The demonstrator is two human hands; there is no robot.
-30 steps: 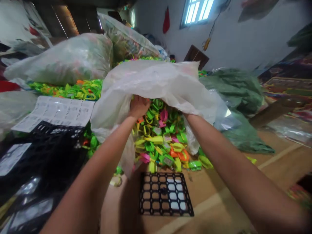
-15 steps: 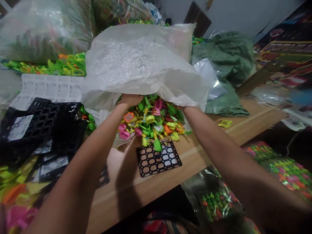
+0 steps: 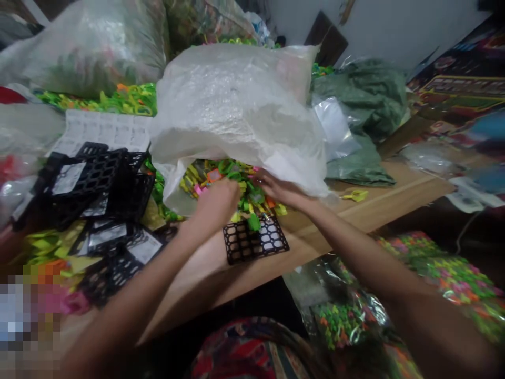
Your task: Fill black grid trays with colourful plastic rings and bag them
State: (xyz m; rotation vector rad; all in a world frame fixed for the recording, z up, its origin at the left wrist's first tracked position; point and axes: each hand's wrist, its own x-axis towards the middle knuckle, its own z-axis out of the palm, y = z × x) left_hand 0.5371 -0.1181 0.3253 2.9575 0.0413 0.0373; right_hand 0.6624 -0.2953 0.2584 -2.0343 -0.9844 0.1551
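With the left hand (image 3: 216, 204) curled, its hold unclear, and the right hand (image 3: 276, 189) open, a careless sweep could spill the neon green-and-pink plastic tags (image 3: 236, 181) off the pale wooden table (image 3: 355, 208).

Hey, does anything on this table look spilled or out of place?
Yes. A yellow plastic piece lies alone on the wooden table, well apart from the pile of colourful plastic pieces spilling from the white plastic sack. A green piece also sits stray on the black plastic grid.
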